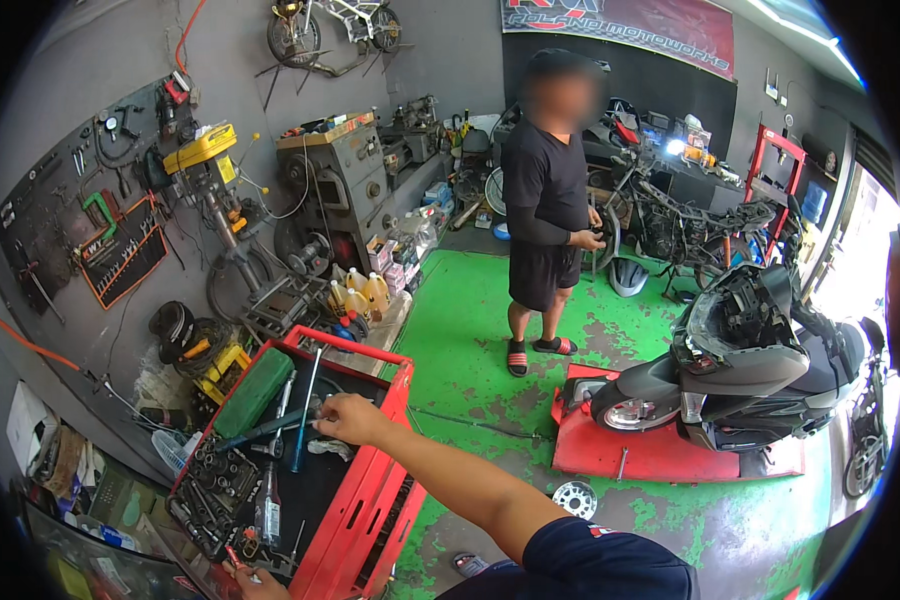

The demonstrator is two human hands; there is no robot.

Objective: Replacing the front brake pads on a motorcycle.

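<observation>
A dark tool board (55,215) hangs on the grey wall at far left. Small silver sockets (220,475) crowd the near left of the red metal tool chest's (368,455) black top. At its near end, the left hand (260,586) meets a slim red object (234,558) (the picture's edge cuts this hand off, so I cannot tell whether its fingers clamp). A long green box (257,390) lies beyond the sockets. Right of it, a chrome-shafted tool with a blue handle (299,450) rests beside the right hand (352,418), whose fingertips are drawn together; their grip is unclear. Farther right stand a person in black (545,190) and a grey-and-black scooter (750,375) on a red platform (582,450).
</observation>
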